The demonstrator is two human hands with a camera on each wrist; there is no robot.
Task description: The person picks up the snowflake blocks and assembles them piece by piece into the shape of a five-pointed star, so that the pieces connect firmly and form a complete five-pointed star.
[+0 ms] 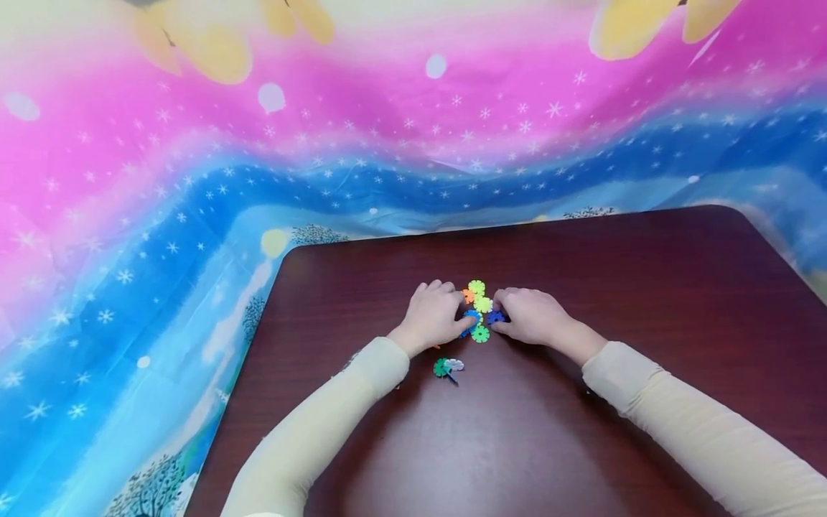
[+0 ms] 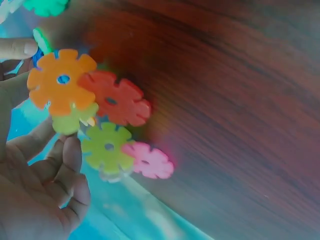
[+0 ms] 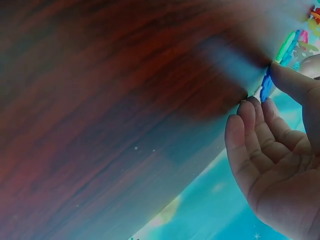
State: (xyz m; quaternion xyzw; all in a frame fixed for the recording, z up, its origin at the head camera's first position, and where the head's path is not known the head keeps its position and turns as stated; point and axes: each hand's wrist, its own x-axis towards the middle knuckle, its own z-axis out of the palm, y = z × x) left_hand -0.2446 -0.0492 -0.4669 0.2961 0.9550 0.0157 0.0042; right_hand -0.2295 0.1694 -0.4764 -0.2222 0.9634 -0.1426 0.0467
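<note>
Several notched, flower-shaped plastic discs are slotted together in a cluster between both hands. My left hand (image 1: pixel 434 314) holds the cluster from its left side, thumb at a blue disc (image 1: pixel 473 316). Yellow-green discs (image 1: pixel 477 287) and a light green disc (image 1: pixel 481 334) show beside it in the head view. From the left wrist, an orange disc (image 2: pixel 52 95), a red disc (image 2: pixel 131 107) and a pink disc (image 2: pixel 156 162) overlap their neighbours. On the right, my right hand (image 1: pixel 533 316) pinches a dark blue disc (image 3: pixel 266 86) between thumb and fingers, right at the cluster's edge.
Nearer my body, a green disc (image 1: pixel 441 368), a whitish disc (image 1: pixel 455 365) and a dark piece (image 1: pixel 453 380) lie together on the brown table (image 1: pixel 504 445). A patterned pink and blue cloth (image 1: pixel 388 129) hangs behind the table's far and left edges.
</note>
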